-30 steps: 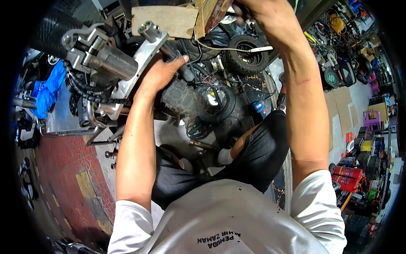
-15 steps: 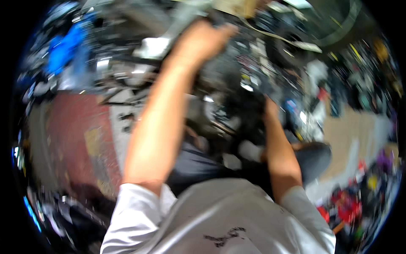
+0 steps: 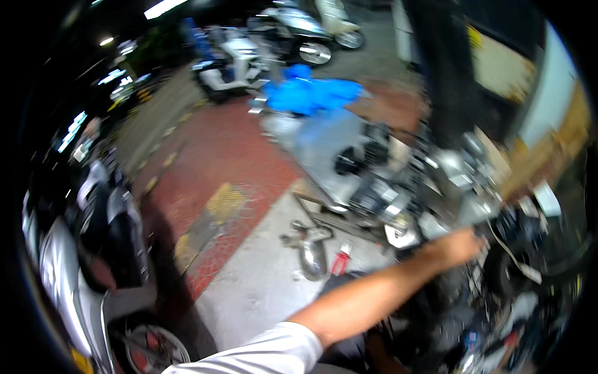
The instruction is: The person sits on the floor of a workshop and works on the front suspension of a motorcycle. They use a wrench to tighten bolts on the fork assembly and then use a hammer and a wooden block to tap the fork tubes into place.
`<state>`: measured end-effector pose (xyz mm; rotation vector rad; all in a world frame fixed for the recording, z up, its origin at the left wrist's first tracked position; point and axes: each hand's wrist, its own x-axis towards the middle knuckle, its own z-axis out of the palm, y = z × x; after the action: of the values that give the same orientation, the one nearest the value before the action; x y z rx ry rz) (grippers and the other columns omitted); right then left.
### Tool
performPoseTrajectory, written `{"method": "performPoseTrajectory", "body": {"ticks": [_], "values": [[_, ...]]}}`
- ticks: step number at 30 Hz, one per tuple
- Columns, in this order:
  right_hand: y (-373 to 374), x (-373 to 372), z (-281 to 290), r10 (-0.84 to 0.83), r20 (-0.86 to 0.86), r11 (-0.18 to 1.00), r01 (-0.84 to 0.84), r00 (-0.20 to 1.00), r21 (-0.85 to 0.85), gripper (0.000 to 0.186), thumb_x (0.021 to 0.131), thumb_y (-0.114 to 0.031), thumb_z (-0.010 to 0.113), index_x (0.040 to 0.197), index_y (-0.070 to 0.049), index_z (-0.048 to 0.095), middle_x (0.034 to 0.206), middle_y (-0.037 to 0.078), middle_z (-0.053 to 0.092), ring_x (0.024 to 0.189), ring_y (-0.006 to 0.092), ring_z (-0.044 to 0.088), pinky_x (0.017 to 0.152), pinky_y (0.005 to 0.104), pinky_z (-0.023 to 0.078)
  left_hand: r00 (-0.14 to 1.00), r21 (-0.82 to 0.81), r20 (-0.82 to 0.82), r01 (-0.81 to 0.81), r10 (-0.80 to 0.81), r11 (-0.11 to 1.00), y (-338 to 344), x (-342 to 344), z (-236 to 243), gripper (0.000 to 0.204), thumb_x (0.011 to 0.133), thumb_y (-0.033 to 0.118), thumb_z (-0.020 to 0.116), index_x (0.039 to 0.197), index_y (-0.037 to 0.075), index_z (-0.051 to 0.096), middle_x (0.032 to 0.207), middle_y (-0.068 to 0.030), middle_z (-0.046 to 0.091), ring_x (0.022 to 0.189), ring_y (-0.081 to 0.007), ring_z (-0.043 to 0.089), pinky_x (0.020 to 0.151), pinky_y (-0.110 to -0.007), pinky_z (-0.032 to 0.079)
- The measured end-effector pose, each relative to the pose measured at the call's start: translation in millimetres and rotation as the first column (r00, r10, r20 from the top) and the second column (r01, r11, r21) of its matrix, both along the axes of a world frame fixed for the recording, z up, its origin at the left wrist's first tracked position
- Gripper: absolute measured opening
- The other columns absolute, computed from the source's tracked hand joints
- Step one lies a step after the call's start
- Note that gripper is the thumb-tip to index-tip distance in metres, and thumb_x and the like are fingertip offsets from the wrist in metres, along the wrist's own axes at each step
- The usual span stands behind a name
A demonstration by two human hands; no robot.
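Observation:
My left arm stretches out to the right, and my left hand (image 3: 464, 245) is at the edge of a heap of metal parts (image 3: 458, 168). The fingers are smeared by motion and turned away, so what they hold, if anything, cannot be made out. Beneath the forearm, on the pale floor, lies a red-handled tool (image 3: 341, 259) that looks like pliers. Beside it is a rounded silver metal part (image 3: 313, 257) with a bent pipe-like end. My right hand is outside the view.
A low metal-topped bench (image 3: 327, 146) bears dark and silver parts and a blue plastic bag (image 3: 308, 93). Scooters are parked beyond it, and a silver scooter (image 3: 71, 274) stands at the left. Blurred clutter (image 3: 498, 324) covers the lower right. A red paved strip (image 3: 218, 146) runs behind.
The view has swung to the left, bringing the scooters and bench into sight. My left hand now appears farther right in the picture; my right arm has left it.

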<state>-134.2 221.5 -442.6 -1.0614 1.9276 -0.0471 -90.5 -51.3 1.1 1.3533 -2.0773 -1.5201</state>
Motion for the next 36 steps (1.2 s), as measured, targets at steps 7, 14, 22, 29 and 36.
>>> {"method": "performPoseTrajectory", "body": {"ticks": [7, 14, 22, 29, 36], "values": [[31.0, 7.6, -26.8, -0.009, -0.012, 0.988, 0.011, 1.0, 0.152, 0.051, 0.091, -0.041, 0.062, 0.125, -0.003, 0.065, 0.124, 0.019, 0.069, 0.113, 0.0326, 0.068, 0.097, 0.0434, 0.054, 0.978, -0.332, 0.03, -0.186, 0.208, 0.925, -11.9, -2.6, -17.9, 0.067, 0.091, 0.05, 0.07, 0.129, -0.005, 0.06, 0.123, -0.0263, 0.067, 0.121, -0.0363, 0.063, 0.106, -0.041, 0.045], [-0.2, -14.6, 72.4, 0.08, 0.185, 0.983, -0.047, 0.979, -0.178, 0.046, 0.084, -0.032, 0.066, 0.121, -0.005, 0.067, 0.117, 0.021, 0.07, 0.116, 0.0384, 0.065, 0.1, 0.0469, 0.052, 0.959, -0.436, 0.037, -0.237, 0.281, 0.868, -4.2, -7.1, -26.1, 0.065, 0.089, 0.047, 0.074, 0.119, -0.01, 0.065, 0.117, -0.0255, 0.069, 0.115, -0.0333, 0.066, 0.102, -0.04, 0.046], [-82.8, -29.9, 21.6, -0.26, 0.268, 0.944, 0.303, 0.928, -0.132, 0.057, 0.087, -0.041, 0.07, 0.122, 0.002, 0.059, 0.119, 0.028, 0.067, 0.116, 0.0433, 0.063, 0.099, 0.0489, 0.05, 0.987, -0.375, -0.042, -0.161, 0.157, 0.913, -3.1, -14.8, -18.1, 0.06, 0.087, 0.044, 0.078, 0.115, -0.008, 0.068, 0.114, -0.0229, 0.07, 0.11, -0.0311, 0.066, 0.101, -0.039, 0.047], [-87.2, -41.2, 23.0, -0.088, 0.247, 0.992, 0.063, 0.965, 0.108, 0.059, 0.088, -0.04, 0.066, 0.129, 0.003, 0.063, 0.134, 0.025, 0.063, 0.125, 0.0387, 0.061, 0.104, 0.0442, 0.05, 0.972, -0.412, 0.0, -0.214, 0.235, 0.886, 2.2, -10.2, -13.7, 0.047, 0.086, 0.035, 0.081, 0.108, -0.005, 0.07, 0.106, -0.0177, 0.071, 0.101, -0.0276, 0.066, 0.097, -0.04, 0.048], [-94.7, -40.4, 4.1, -0.273, 0.267, 0.93, 0.183, 0.924, 0.319, 0.066, 0.087, -0.044, 0.067, 0.134, 0.001, 0.061, 0.143, 0.023, 0.058, 0.131, 0.0362, 0.057, 0.109, 0.0431, 0.046, 0.921, -0.24, -0.076, -0.388, 0.381, 0.89, 12.1, -25.3, -18.5, 0.039, 0.089, 0.019, 0.082, 0.114, -0.006, 0.066, 0.112, -0.0113, 0.065, 0.107, -0.0188, 0.058, 0.101, -0.034, 0.044]]}}
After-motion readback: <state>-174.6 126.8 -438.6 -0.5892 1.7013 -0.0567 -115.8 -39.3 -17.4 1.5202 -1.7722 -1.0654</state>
